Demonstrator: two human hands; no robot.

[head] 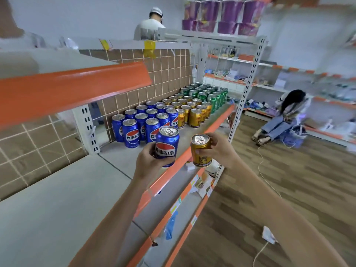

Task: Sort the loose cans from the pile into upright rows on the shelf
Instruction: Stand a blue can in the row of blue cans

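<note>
My left hand (147,157) grips a blue cola can (167,145) upright, just above the orange front edge of the shelf (119,162). My right hand (217,149) holds a gold can (200,151) upright, right of the blue one and out past the shelf edge. On the shelf stand upright rows of blue cans (141,124), then gold cans (192,111), then green cans (207,94) farthest away. The pile of loose cans is not in view.
An orange-fronted upper shelf (73,87) overhangs at the left. Brown tiled wall (165,74) backs the cans. Lower shelves (185,205) hold labels. A person crouches on the wood floor (285,120) at right; another stands behind the rack (152,26). A white cable (265,182) lies on the floor.
</note>
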